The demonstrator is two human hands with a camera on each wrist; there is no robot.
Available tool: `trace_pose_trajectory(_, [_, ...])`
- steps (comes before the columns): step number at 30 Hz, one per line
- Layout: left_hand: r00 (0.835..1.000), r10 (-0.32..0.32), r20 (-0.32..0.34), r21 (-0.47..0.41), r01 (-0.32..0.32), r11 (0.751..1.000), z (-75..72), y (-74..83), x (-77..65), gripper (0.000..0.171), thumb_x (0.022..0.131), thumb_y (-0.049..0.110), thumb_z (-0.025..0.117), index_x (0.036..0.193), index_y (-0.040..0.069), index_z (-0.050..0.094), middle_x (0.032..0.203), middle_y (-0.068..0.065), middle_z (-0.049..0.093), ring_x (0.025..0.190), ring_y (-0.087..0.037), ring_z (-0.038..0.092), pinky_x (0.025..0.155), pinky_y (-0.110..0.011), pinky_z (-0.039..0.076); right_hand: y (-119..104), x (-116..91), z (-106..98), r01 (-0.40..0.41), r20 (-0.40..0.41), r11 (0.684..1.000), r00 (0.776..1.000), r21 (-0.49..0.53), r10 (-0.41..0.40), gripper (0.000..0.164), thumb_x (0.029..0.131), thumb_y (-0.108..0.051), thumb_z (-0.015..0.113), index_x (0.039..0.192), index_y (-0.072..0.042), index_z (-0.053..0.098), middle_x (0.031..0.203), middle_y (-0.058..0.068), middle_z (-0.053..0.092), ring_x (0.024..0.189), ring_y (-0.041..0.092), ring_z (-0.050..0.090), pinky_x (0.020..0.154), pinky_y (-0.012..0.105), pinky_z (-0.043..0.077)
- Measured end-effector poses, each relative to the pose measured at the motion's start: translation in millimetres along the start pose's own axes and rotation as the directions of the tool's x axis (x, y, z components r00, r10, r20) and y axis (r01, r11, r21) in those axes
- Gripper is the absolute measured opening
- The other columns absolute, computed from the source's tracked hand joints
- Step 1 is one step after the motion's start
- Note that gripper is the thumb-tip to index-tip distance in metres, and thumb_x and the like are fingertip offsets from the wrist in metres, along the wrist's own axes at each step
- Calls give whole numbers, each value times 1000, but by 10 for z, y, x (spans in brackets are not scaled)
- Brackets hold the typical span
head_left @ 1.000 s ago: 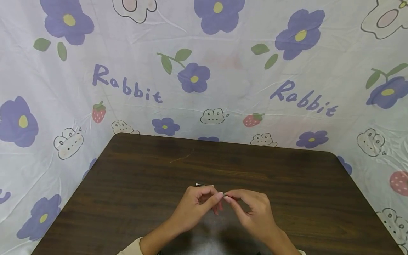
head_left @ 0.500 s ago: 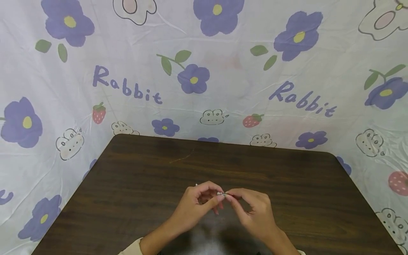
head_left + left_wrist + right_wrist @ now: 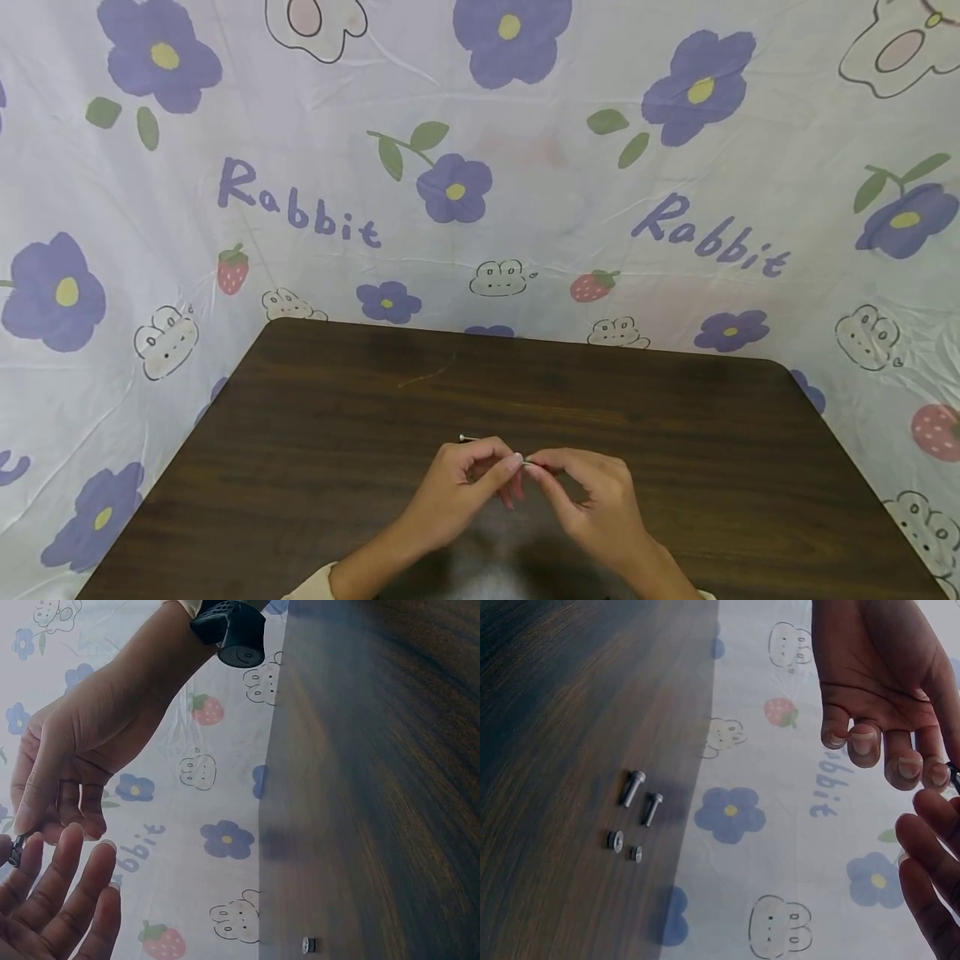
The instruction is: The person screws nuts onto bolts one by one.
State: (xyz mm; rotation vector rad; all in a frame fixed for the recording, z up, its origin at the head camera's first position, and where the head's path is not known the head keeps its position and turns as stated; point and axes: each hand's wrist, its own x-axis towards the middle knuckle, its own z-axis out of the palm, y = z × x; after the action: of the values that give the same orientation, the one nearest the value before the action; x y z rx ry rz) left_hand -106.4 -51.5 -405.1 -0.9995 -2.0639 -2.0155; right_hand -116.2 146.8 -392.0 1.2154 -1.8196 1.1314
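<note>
While the person's wrists hover low over the near part of the tabletop (image 3: 337, 400), both hands meet at one small metal piece (image 3: 527, 463). The left hand (image 3: 465, 492) pinches its one end between thumb and forefinger, the other fingers loosely spread and clear of it; the right hand (image 3: 600, 496) pinches the opposite end, its remaining fingers curled in. Such narrow tip grips seem chosen because the piece is too slight for a whole palm, and two holds probably let one end be turned or steadied against the other. Whether it is a single part or two joined, I cannot tell, for the fingertips cover most of it. Just beyond, the right wrist view shows a larger bolt (image 3: 633, 788) and a smaller bolt (image 3: 653, 809) lying side by side, with a larger ring (image 3: 615, 841) and a smaller ring (image 3: 636, 854) near them, presumably grouped for easy reach. Behind the tabletop hangs a rabbit-printed cloth (image 3: 547, 225), likely serving as a plain screen.
</note>
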Motion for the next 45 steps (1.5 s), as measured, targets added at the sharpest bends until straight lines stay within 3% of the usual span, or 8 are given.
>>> trace_pose_trajectory(4, [999, -39, -9, 17, 39, 999, -6, 15, -4, 23, 107, 14, 53, 92, 9, 70, 77, -6, 70, 64, -21, 70, 64, -35, 62, 4, -3, 3, 0, -1, 1000, 1000, -3, 0, 24, 103, -19, 63, 92, 1, 72, 81, 10, 74, 69, 20, 73, 70, 20, 60])
trace_pose_trajectory(9, [997, -67, -47, 7, 68, 998, -10, 33, -11, 12, 104, 14, 59, 103, 9, 70, 79, -7, 71, 64, -24, 70, 64, -40, 62, 4, -5, -4, -23, -2, 999, 1000, -24, 23, 27, 104, -20, 61, 91, 1, 72, 80, 9, 74, 68, 20, 72, 69, 20, 60])
trace_pose_trajectory(13, [998, -29, -51, 12, 30, 999, -9, 25, -7, 7, 102, 12, 63, 105, 10, 69, 80, -8, 72, 63, -21, 69, 60, -44, 62, 6, -2, -11, -27, -6, 999, 1000, -31, 27, 26, 104, -20, 62, 91, 1, 72, 81, 9, 74, 68, 19, 72, 69, 19, 60])
trace_pose_trajectory(17, [999, -20, -38, 14, 20, 1000, -7, 18, 15, 7, 102, 12, 63, 104, 9, 69, 81, -8, 72, 63, -19, 69, 61, -40, 62, 11, -4, -23, -33, 1, 999, 999, -27, 33, 27, 104, -20, 61, 91, 1, 72, 81, 9, 75, 68, 20, 72, 70, 19, 59])
trace_pose_trajectory(26, [992, -102, -73, 25, 104, 994, -46, 2, 0, 11, 102, 17, 65, 104, 9, 72, 82, -5, 73, 65, -20, 70, 66, -38, 63, 10, 8, -38, -47, 8, 999, 999, -19, 47, 26, 103, -21, 62, 92, 0, 72, 81, 8, 75, 69, 20, 73, 71, 19, 59])
trace_pose_trajectory(30, [992, -103, -76, 39, 106, 994, -53, -20, -34, 12, 100, 18, 67, 103, 8, 73, 84, -6, 74, 66, -22, 71, 66, -37, 63, 5, -17, -45, -79, 30, 997, 996, -4, 79, 24, 103, -20, 63, 92, 0, 73, 83, 9, 75, 71, 21, 74, 72, 19, 60])
trace_pose_trajectory(40, [993, -119, -9, 182, 118, 976, -136, -172, -263, 13, 93, 26, 76, 98, 14, 79, 83, 3, 74, 64, -10, 67, 58, -32, 61, -4, -235, 2, -106, 172, 992, 978, -63, 115, 7, 95, -13, 74, 95, -7, 75, 88, 2, 76, 76, 14, 75, 69, 18, 59])
trace_pose_trajectory(45, [990, -140, 31, 316, 123, 941, -180, -232, -369, 12, 90, 28, 78, 93, 16, 80, 81, 10, 72, 63, -1, 60, 54, -23, 56, -8, -340, 62, -109, 271, 991, 954, -71, 124, 13, 83, -2, 82, 93, -8, 75, 86, 0, 75, 75, 7, 72, 68, 13, 57])
